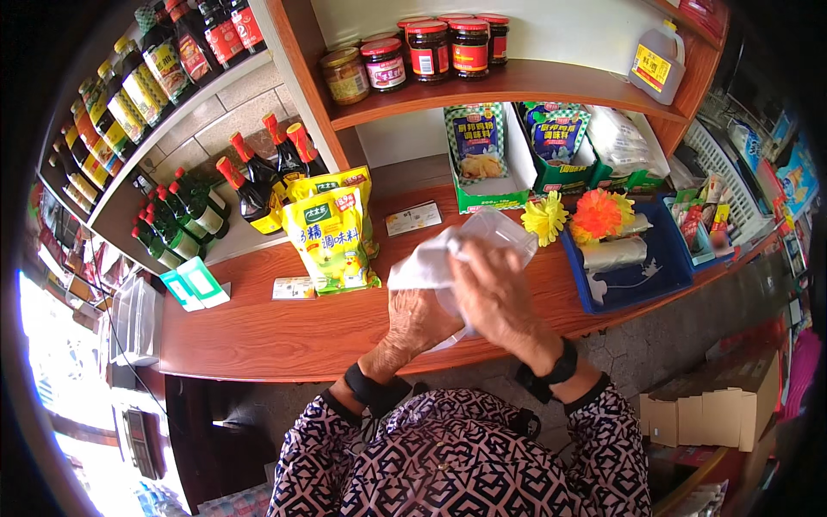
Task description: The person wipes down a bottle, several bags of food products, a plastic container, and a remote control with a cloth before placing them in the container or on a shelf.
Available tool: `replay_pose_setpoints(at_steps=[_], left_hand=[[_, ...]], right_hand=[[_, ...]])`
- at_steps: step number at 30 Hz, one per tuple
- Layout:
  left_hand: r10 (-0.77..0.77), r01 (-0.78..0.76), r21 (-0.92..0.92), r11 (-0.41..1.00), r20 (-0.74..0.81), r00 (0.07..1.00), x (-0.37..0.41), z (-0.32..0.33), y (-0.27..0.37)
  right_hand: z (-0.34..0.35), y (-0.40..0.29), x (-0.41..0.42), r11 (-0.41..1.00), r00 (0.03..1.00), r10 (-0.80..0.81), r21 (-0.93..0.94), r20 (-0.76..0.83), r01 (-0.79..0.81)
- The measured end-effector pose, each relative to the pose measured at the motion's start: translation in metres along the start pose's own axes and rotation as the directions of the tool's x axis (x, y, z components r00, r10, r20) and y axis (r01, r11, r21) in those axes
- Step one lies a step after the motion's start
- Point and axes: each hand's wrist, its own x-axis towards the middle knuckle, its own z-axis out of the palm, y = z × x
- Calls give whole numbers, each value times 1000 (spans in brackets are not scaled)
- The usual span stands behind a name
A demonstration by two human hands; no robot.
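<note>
Over the wooden counter (pixel 258 336), my right hand (pixel 494 291) holds a white cloth (pixel 423 262) against a clear plastic container (pixel 501 236). My left hand (pixel 420 323) is beside it, under the cloth and at the container's near side; its fingers are largely hidden. Part of the clear plastic shows below and between the hands. Just left of the hands stand yellow seasoning bags (pixel 329 239). A printed card (pixel 413 218) lies behind the cloth. Yellow and orange artificial flowers (pixel 597 216) are to the right of the container.
A blue tray (pixel 636 294) with plastic rolls stands at the right. Green cartons (pixel 494 194) of seasoning packets line the back. Sauce jars (pixel 426 52) sit on the shelf above. Bottles (pixel 194 213) and a green-and-white box (pixel 197 284) are at the left; an opened cardboard box (pixel 704 413) is lower right.
</note>
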Motion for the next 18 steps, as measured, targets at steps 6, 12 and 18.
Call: replay_pose_setpoints(at_steps=[6, 12, 18], left_hand=[[-216, 216, -29, 976, 20, 976, -8, 10, 5], [-230, 246, -101, 964, 149, 962, 5, 9, 0], [-69, 91, -138, 986, 160, 985, 6, 11, -15]], right_hand=[[-9, 74, 6, 940, 918, 340, -63, 202, -334], [2, 10, -2, 980, 985, -127, 170, 120, 106], [9, 50, -13, 991, 970, 126, 25, 209, -134]])
